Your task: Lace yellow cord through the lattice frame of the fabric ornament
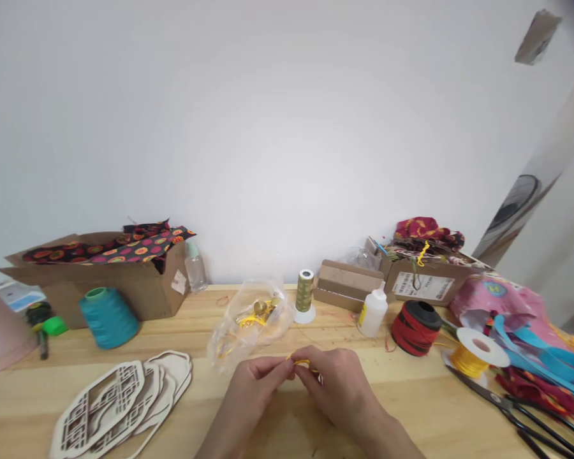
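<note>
My left hand (258,381) and my right hand (335,382) meet fingertip to fingertip over the front middle of the table. Both pinch a thin yellow cord (302,362), which loops up a little between them. Most of the cord is hidden behind my fingers. A small reddish and white bit shows under my right hand, too small to name. Just beyond my hands lies a clear plastic bag (229,331) with gold-coloured pieces (263,307) and more yellow cord inside.
Behind stand a green thread spool (305,292), a white glue bottle (374,312) and a red cord spool (416,328). At right are a yellow cord spool (473,357) and black scissors (502,403). Cut-out wooden panels (110,408), a teal thread cone (108,319) and a fabric-filled box (167,287) sit left.
</note>
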A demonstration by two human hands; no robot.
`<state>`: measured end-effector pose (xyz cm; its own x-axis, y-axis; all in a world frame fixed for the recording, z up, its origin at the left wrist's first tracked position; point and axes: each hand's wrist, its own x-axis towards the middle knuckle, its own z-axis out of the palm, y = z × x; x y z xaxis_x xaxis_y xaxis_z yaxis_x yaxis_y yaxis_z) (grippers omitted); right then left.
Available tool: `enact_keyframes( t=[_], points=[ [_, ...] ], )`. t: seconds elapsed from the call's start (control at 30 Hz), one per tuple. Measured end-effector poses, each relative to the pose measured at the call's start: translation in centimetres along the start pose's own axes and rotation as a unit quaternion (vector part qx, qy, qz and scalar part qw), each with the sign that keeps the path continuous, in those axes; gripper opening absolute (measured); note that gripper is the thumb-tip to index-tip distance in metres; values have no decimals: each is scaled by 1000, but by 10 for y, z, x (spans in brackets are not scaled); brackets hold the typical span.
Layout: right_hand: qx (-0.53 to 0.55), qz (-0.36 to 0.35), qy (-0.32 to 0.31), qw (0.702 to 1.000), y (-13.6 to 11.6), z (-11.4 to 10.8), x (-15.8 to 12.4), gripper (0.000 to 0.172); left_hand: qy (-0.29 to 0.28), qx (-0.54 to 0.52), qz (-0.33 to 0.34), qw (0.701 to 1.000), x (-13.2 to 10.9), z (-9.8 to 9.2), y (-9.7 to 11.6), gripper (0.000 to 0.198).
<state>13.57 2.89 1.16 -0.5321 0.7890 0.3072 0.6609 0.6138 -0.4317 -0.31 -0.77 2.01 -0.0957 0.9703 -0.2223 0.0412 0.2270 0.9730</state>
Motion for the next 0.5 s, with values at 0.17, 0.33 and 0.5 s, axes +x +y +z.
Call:
enact_keyframes(
  t=[0.17, 0.33, 0.5],
  points=[
    [-58, -28, 36, 997, 3, 1, 0, 17, -3, 50, 105, 993, 3, -2, -5, 19],
    [-89, -64, 57, 992, 0, 1, 1, 20, 43, 66, 100, 992, 7, -4, -10, 20],
    [-72, -43, 47, 995, -2, 2, 2, 18, 89, 127, 114, 981, 9, -4, -14, 27]
  ],
)
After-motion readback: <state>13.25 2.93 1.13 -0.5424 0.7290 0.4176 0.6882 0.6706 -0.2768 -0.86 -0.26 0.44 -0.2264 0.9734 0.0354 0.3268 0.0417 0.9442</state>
